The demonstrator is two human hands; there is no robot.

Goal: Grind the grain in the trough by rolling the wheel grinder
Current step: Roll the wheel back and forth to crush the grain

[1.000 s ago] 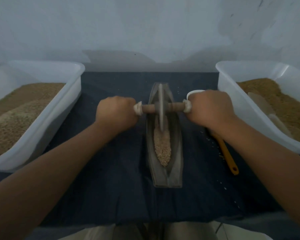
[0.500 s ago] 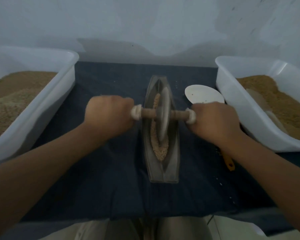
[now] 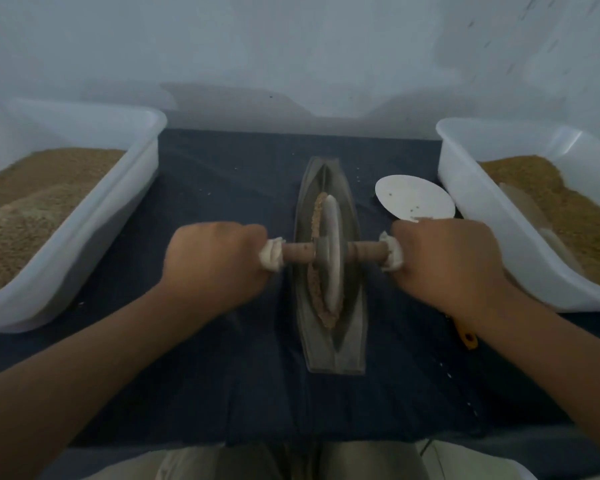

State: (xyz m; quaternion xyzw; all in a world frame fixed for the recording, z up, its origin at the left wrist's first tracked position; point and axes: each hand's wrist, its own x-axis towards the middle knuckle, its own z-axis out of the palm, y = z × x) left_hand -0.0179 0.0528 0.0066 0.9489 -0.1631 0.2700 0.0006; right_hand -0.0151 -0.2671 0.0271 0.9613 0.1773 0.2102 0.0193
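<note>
- Left hand (image 3: 219,265), right hand (image 3: 444,268): fingers clenched on axle ends of grey disc wheel grinder (image 3: 331,252), mid-length in grey boat-shaped trough (image 3: 352,341).
- Risk: uneven push tilts wheel, and tan grain (image 3: 315,216) banked at its 9 o'clock spills onto table (image 3: 222,375).

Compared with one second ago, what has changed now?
The wheel grinder rolled toward the person, from the far end of the trough to about its middle, pressing the grain along its side. The left hand and right hand came back with it, still gripping the handle ends. The trough and tubs stayed.
</note>
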